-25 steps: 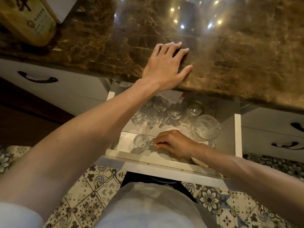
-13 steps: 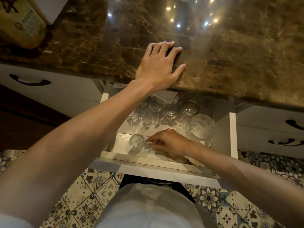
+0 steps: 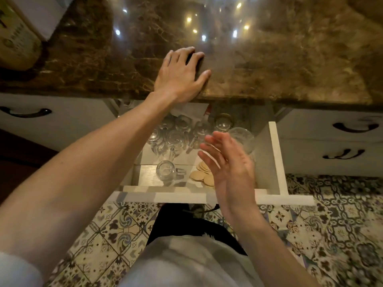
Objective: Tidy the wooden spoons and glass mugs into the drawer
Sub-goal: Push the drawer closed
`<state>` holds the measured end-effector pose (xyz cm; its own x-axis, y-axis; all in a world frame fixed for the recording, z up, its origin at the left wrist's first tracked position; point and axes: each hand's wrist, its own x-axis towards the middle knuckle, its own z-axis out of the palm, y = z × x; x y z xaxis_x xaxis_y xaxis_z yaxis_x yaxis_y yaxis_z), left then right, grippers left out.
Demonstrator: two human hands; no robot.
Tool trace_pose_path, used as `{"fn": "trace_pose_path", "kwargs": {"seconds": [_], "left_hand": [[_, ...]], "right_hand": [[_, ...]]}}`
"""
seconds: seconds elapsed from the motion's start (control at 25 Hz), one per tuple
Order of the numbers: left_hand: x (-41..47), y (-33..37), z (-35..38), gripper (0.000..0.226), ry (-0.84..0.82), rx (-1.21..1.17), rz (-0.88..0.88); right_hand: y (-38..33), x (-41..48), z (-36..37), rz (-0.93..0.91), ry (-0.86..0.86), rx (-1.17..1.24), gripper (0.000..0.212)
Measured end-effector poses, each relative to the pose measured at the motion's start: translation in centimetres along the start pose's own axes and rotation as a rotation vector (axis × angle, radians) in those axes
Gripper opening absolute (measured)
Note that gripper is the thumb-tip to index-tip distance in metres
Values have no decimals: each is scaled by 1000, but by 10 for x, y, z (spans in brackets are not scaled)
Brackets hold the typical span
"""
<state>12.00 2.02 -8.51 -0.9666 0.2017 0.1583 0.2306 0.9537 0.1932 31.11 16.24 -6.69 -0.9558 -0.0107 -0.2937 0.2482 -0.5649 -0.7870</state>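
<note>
Presently: left hand (image 3: pixel 180 77) flat on marble countertop (image 3: pixel 290 59) | right hand (image 3: pixel 232 168) released, fingers straight, over open drawer (image 3: pixel 275 158) | glass mug (image 3: pixel 165 170) at drawer front, just beside wooden spoons (image 3: pixel 202 175)

One drawer (image 3: pixel 275 158), one front mug (image 3: pixel 165 170) (rear glasses (image 3: pixel 176 133) blurred), two hands (image 3: pixel 180 77) (image 3: pixel 230 164)

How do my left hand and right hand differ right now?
The left hand lies palm down on the marble countertop; the right hand hangs in the air over the open drawer. The left hand looks sharp, the right hand blurred. Both are open and hold nothing.
</note>
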Motion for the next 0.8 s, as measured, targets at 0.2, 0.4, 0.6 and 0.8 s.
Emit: {"fn": "trace_pose_path", "kwargs": {"seconds": [0.2, 0.4, 0.6, 0.8], "left_hand": [[-2, 0, 1, 61, -67, 18, 6], [-4, 1, -1, 61, -88, 24, 7], [-5, 2, -3, 62, -107, 39, 5], [-5, 1, 0, 63, -105, 42, 12]], "right_hand": [[20, -58, 4, 142, 337, 516, 31], [53, -78, -17, 448, 657, 615, 32], [82, -63, -26, 552, 849, 660, 24], [97, -49, -20, 605, 901, 626, 26]]}}
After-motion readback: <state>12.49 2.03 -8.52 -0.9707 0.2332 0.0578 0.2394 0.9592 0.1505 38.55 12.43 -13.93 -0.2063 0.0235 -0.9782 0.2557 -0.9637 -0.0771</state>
